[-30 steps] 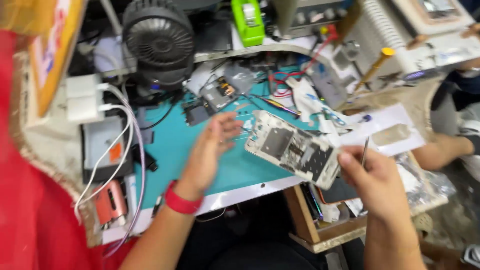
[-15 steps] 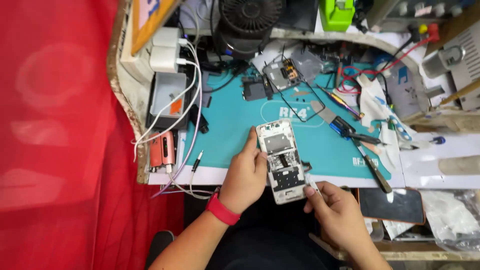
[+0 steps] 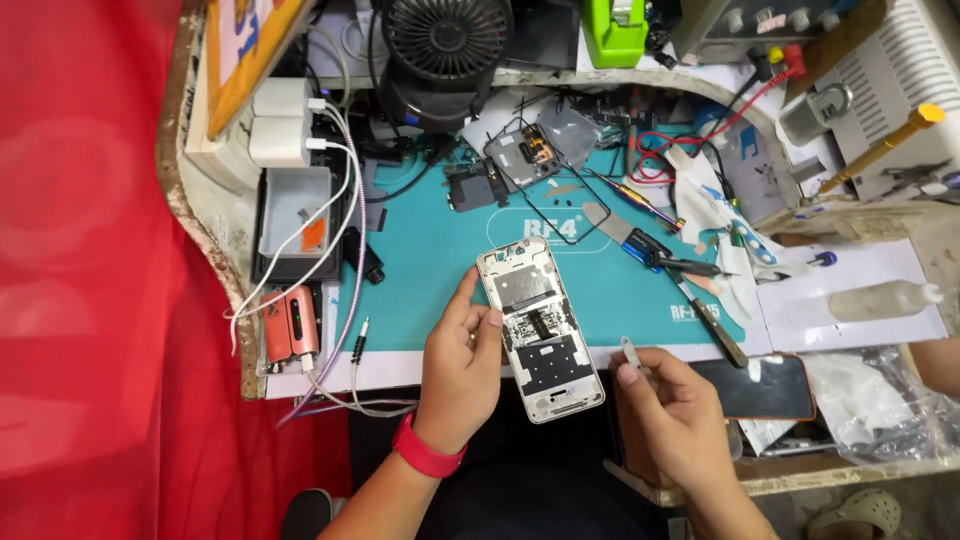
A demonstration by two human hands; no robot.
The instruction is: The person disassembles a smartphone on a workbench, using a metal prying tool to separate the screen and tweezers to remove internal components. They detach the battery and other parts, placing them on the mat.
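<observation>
Around the work lie many small things: a black fan (image 3: 445,45) at the back, white chargers (image 3: 280,125) with cables at the left, a screwdriver (image 3: 630,198) and a dark-handled knife (image 3: 712,318) at the right, and a detached phone part (image 3: 525,155) near the fan. Nothing covers the opened phone (image 3: 538,325). The surface is a teal repair mat (image 3: 430,270) on a crowded bench, with red cloth (image 3: 90,300) at the left side. The left hand (image 3: 462,365), with a red wristband (image 3: 425,455), is closed on the left edge of the opened phone and holds it over the front edge of the mat. The right hand (image 3: 670,405) pinches small metal tweezers (image 3: 632,352) just beside the phone, not touching it.
</observation>
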